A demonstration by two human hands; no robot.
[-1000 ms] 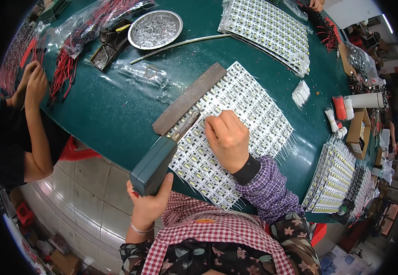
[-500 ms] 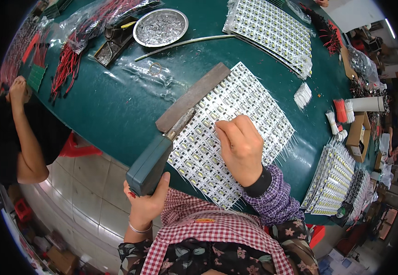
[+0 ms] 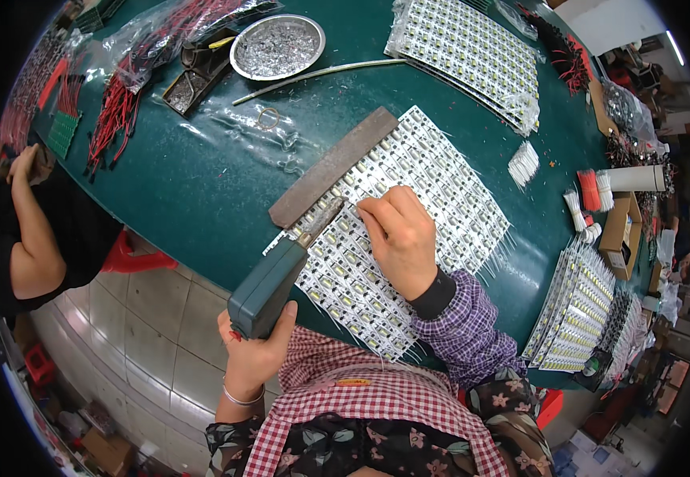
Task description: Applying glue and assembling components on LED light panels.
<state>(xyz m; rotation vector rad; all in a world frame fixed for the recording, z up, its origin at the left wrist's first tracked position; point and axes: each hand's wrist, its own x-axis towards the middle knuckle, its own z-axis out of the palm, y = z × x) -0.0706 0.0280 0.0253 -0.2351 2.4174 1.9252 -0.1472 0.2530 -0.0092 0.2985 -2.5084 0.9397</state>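
Note:
My left hand (image 3: 253, 350) is wrapped round the handle of a dark green soldering gun (image 3: 267, 288). Its stained metal tip lies over a white sheet of small circuit boards (image 3: 456, 187), close to my right fingertips. My right hand (image 3: 402, 237) hovers over the sheet with thumb and forefinger pinched; whatever is between them is too small to make out. Rows of small components cover the sheet, and thin white wires stick out along its right and lower edges. A brown flat bar (image 3: 333, 168) lies along the sheet's upper left edge.
A round metal dish (image 3: 277, 48) of silvery bits stands at the back, beside a small dark tray (image 3: 192, 86). Stacked board sheets (image 3: 468, 60) lie far right, more (image 3: 571, 314) near right. Red wire bundles (image 3: 114, 119) lie left, near another person's arm (image 3: 33, 230).
The soldering gun's tip has moved right, away from the brown bar and further onto the sheet. My right hand has shifted left and slightly away from me, toward the tip.

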